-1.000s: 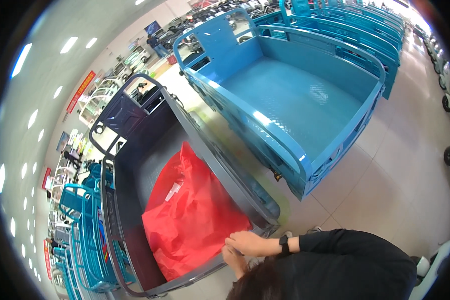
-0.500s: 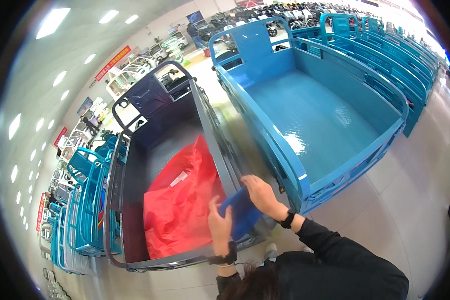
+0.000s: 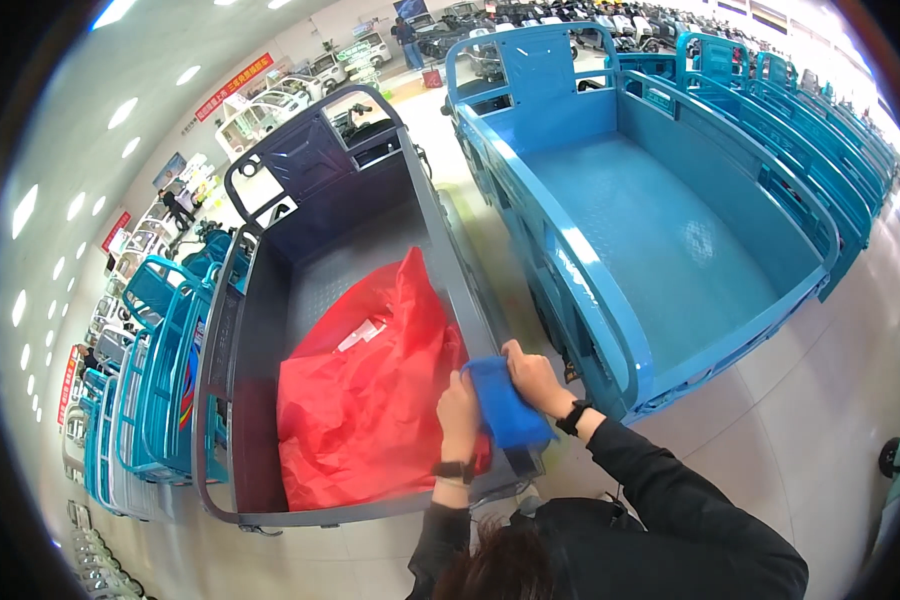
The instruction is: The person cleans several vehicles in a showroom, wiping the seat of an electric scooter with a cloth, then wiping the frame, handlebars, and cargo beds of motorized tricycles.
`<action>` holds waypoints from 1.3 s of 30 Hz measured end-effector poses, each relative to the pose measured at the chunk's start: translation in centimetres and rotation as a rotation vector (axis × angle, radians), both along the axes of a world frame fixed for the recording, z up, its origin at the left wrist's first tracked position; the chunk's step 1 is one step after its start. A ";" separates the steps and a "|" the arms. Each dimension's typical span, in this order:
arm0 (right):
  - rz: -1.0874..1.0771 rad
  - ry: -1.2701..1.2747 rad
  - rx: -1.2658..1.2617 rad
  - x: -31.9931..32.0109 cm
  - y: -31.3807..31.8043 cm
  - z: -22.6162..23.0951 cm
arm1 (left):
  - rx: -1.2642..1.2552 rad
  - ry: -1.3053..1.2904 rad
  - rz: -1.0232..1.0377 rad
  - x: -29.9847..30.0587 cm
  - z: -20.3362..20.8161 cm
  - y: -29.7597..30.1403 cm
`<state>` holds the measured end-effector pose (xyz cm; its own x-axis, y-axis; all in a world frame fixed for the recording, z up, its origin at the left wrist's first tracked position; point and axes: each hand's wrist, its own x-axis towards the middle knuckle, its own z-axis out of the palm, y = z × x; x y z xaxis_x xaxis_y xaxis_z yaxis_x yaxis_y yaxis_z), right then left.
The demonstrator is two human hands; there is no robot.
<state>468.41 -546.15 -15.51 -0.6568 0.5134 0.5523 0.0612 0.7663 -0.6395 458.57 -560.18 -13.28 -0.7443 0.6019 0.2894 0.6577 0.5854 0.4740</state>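
Note:
Between my two hands is a blue cloth point(image 3: 513, 408), folded or bunched, at the near right corner of a dark cargo bed point(image 3: 362, 515). My left hand point(image 3: 459, 412) grips its left edge, fingers closed. At its upper right, my right hand point(image 3: 536, 379) is closed on the cloth too. Part of the cloth hangs toward me over the bed's side rail; whether it rests on the metal I cannot tell. A crumpled red plastic sheet point(image 3: 360, 420) with a small white label lies in the bed, just left of my left hand.
A bright blue cargo bed point(image 3: 660, 220) stands to the right, a narrow gap away. More teal cargo frames point(image 3: 160, 400) are at the left, and others line the far right. Two people point(image 3: 407, 42) stand in the distance. Tiled floor point(image 3: 710, 490) shows at the lower right.
The blue cloth has come up and turned, showing a broader lit face. My left hand has closed on it, its fingers spread apart before. The view has shifted slightly.

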 end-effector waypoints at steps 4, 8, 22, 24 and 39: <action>-0.037 -0.046 -0.070 -4.9 0.8 -1.1 | -0.073 0.189 -0.016 -5.7 -4.6 2.4; -0.131 -0.218 0.024 -6.8 3.9 -0.9 | -0.057 0.223 -0.032 -9.2 -4.8 6.9; -0.275 -0.466 0.418 -21.3 14.0 2.7 | -0.068 0.299 0.015 -23.5 -3.2 17.7; -0.309 -0.491 0.445 -22.9 15.9 2.5 | -0.154 0.223 -0.050 -24.9 -3.1 19.7; -0.359 -0.487 0.387 -32.5 22.1 2.0 | -0.174 0.221 0.082 -33.3 -3.3 25.9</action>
